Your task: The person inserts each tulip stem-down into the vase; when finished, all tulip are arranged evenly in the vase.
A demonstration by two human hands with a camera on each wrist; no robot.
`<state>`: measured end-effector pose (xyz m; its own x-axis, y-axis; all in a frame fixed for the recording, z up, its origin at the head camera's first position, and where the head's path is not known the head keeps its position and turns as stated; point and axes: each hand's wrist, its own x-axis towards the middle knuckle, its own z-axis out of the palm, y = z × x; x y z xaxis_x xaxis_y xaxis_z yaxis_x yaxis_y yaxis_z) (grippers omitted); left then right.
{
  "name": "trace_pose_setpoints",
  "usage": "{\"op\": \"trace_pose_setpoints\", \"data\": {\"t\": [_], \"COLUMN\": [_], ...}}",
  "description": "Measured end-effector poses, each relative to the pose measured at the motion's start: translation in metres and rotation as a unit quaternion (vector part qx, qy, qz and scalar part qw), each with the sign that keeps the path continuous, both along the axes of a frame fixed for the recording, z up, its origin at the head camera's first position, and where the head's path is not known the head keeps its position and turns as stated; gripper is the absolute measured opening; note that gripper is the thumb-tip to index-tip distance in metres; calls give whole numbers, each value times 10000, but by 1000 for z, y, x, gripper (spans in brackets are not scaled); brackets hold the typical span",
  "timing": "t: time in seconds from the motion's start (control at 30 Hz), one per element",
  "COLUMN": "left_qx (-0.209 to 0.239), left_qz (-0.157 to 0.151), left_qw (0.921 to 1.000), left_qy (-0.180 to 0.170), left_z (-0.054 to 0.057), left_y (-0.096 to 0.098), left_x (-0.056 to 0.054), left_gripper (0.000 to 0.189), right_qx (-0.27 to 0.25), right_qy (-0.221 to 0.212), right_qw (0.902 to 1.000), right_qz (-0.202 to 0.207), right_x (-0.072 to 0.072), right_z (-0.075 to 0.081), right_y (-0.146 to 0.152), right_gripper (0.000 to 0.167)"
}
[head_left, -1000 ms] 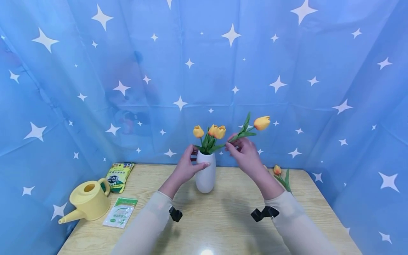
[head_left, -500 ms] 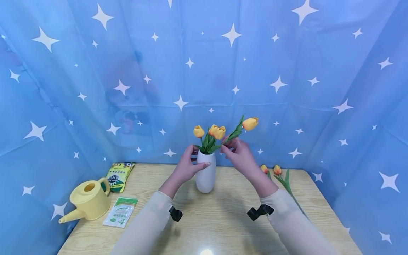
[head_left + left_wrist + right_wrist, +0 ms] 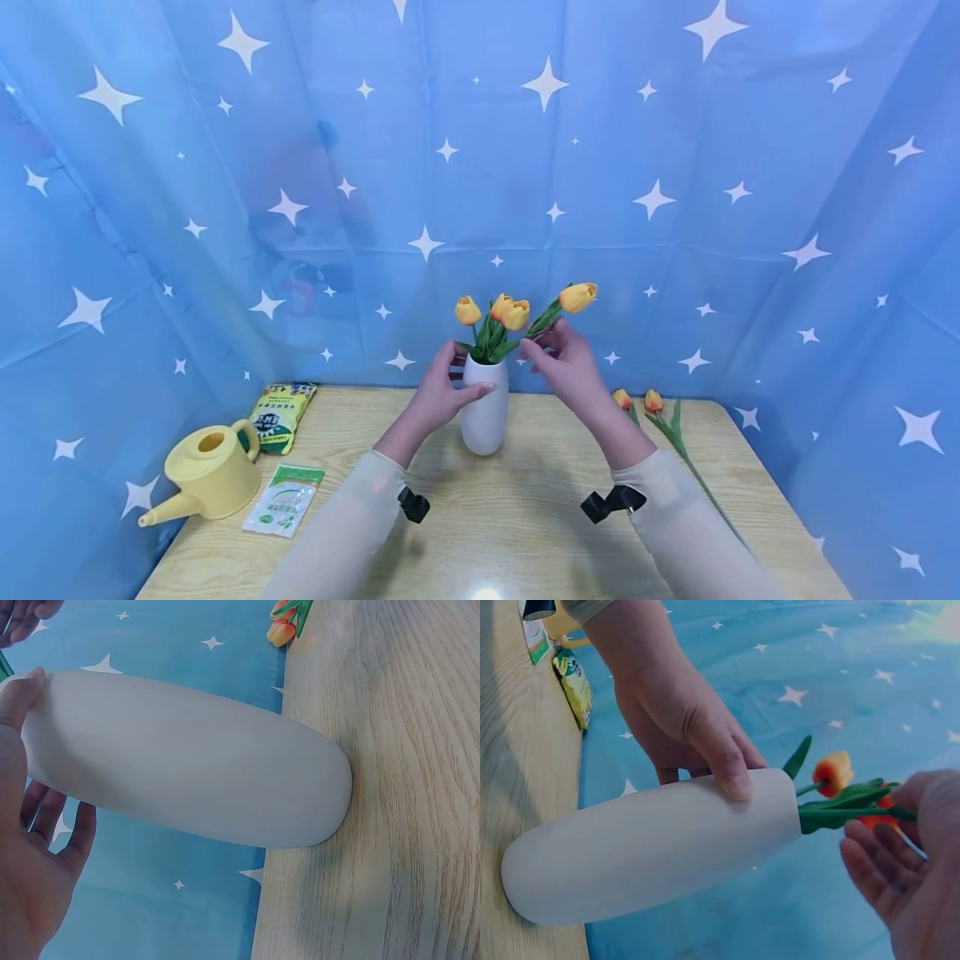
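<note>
A tall white vase [image 3: 484,421] stands upright on the wooden table, holding several yellow-orange tulips [image 3: 515,314] with green leaves. My left hand [image 3: 438,393] grips it near the mouth, thumb on the front and fingers around the far side, as the left wrist view also shows. To the right of the mouth, my right hand [image 3: 567,371] pinches one more yellow tulip [image 3: 578,297] by its stem, with the bloom leaning up and to the right. In the right wrist view, a green stem [image 3: 855,813] runs from the right fingertips towards the vase mouth.
Two orange tulips [image 3: 653,401] lie at the table's back right. On the left are a yellow watering can [image 3: 213,471], a yellow-green packet [image 3: 280,417] and a white-green sachet [image 3: 283,502]. A blue star-patterned curtain [image 3: 480,167] hangs right behind the table.
My right hand has shifted left towards the vase mouth, bringing the tulip's bloom left and slightly lower. The left hand and vase have stayed in place.
</note>
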<state>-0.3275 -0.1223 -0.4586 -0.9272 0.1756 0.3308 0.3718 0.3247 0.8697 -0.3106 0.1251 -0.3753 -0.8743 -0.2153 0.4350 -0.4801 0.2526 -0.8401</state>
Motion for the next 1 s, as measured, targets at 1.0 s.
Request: {"op": "trace_pose_setpoints", "data": {"t": [1.0], "left_qx": [-2], "left_qz": [-95], "left_qw": [9999], "left_qy": [100], "left_z": [-1], "left_y": [-2], "left_x": [-1], "left_gripper": [58], "right_qx": [725], "right_qy": [361], "right_qw": [9967], "right_qz": [-45], "right_x": [-7], "right_z": [-13], "right_y": [-16], "right_gripper": [23]}}
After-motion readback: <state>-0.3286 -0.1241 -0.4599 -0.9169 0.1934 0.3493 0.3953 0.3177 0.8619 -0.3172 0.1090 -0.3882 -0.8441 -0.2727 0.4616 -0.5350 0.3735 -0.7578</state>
